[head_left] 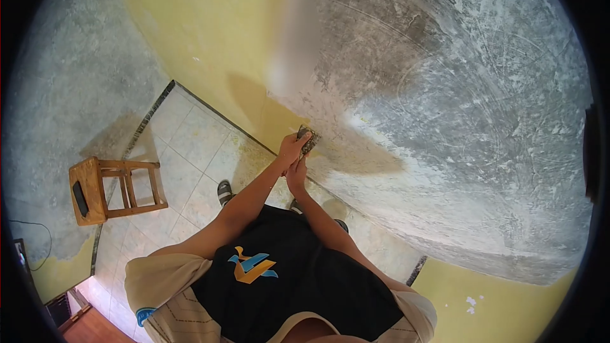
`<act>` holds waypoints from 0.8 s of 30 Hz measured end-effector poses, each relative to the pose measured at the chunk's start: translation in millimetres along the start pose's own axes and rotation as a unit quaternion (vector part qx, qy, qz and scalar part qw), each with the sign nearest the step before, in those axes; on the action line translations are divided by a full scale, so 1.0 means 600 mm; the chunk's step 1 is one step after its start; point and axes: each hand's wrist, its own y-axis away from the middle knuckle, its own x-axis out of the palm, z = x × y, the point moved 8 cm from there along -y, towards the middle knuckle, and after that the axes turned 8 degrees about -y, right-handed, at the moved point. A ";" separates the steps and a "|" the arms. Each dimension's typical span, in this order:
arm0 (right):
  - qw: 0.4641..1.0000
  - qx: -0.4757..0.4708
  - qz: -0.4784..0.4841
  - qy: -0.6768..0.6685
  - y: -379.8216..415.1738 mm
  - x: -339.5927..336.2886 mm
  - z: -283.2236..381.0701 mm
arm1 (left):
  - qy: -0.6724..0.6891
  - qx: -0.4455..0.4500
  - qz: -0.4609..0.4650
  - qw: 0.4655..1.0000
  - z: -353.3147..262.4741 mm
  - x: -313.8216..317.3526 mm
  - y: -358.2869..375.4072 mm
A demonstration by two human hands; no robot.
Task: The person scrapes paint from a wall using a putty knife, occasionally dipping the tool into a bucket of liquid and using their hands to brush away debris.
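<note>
Both hands come together in front of me at the lower part of the wall. My left hand (pixel 291 148) is closed on a dark, flat scraper (pixel 309 142) flecked with pale residue, its thumb lying over the blade. Just below it, my right hand (pixel 297 173) is closed around the lower end, largely hidden from view. The blade overlaps the border between the yellow paint (pixel 251 107) and the bare, patchy grey wall (pixel 445 101). Shadows of my arms and hands fall on the wall to either side.
A wooden stool (pixel 89 192) with a dark phone-like object (pixel 80 199) on its seat stands at left. Pale floor tiles (pixel 190 165) carry yellow flakes (pixel 249 152) near the dark skirting strip (pixel 216 114). My feet are close to the wall. A thin cable (pixel 49 241) hangs lower left.
</note>
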 end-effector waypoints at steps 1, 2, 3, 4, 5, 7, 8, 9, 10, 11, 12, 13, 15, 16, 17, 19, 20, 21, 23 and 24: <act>1.000 -0.001 -0.004 -0.004 0.000 0.004 0.001 | -0.005 0.001 0.003 1.000 0.006 0.000 -0.005; 1.000 0.007 -0.005 0.000 0.000 0.006 -0.001 | -0.003 0.021 0.001 1.000 0.007 -0.001 -0.011; 1.000 0.015 -0.006 0.005 -0.001 0.008 -0.001 | -0.001 0.042 -0.001 0.999 0.008 -0.001 -0.017; 1.000 0.014 -0.011 0.002 -0.001 0.009 -0.006 | -0.005 0.042 0.003 0.999 0.008 0.000 -0.017; 1.000 0.009 -0.015 0.004 -0.003 0.012 -0.009 | 0.001 0.051 0.001 0.999 0.004 -0.002 -0.018; 1.000 0.001 -0.023 0.003 -0.006 0.013 -0.012 | 0.004 0.061 0.002 0.998 0.002 -0.004 -0.020; 1.000 0.002 -0.020 0.022 -0.008 0.014 -0.013 | -0.022 0.059 0.003 0.998 0.003 -0.008 -0.022; 0.999 0.005 -0.018 0.041 -0.009 0.014 -0.015 | -0.049 0.055 0.004 0.997 0.005 -0.011 -0.023; 0.999 0.002 -0.022 0.038 -0.015 0.012 -0.018 | -0.053 0.058 0.008 0.997 -0.003 -0.014 -0.024; 0.999 0.002 -0.019 0.048 -0.018 0.010 -0.023 | -0.036 0.032 0.024 0.999 -0.001 -0.012 -0.022; 0.998 0.004 -0.017 0.059 -0.017 0.007 -0.030 | -0.019 0.005 0.040 0.999 0.003 -0.008 -0.016; 0.998 0.004 -0.022 0.056 -0.011 0.007 -0.015 | -0.023 0.005 0.046 0.999 0.004 -0.005 -0.016; 0.997 -0.008 -0.040 0.066 0.002 0.011 0.035 | -0.026 0.025 0.031 0.999 -0.001 -0.007 -0.018; 0.997 -0.008 -0.045 0.062 -0.001 0.008 0.028 | -0.030 0.026 0.035 0.999 -0.003 -0.005 -0.018; 0.997 -0.015 -0.034 0.062 -0.004 0.008 0.023 | -0.018 0.031 0.031 0.999 -0.005 -0.003 -0.017; 0.998 -0.021 -0.025 0.061 -0.007 0.003 0.015 | -0.009 0.036 0.029 0.999 -0.009 0.000 -0.013; 0.997 -0.017 -0.018 0.073 -0.009 0.001 0.011 | 0.003 0.030 0.030 0.999 -0.010 0.001 -0.011; 0.996 -0.013 -0.011 0.086 -0.012 -0.002 0.008 | 0.015 0.024 0.030 0.999 -0.012 0.002 -0.009; 0.995 -0.020 -0.021 0.099 -0.014 -0.013 0.001 | 0.017 0.020 0.031 0.999 0.000 0.004 -0.014; 0.993 -0.030 -0.029 0.113 -0.016 -0.019 0.000 | 0.020 0.018 0.032 0.999 0.004 0.005 -0.017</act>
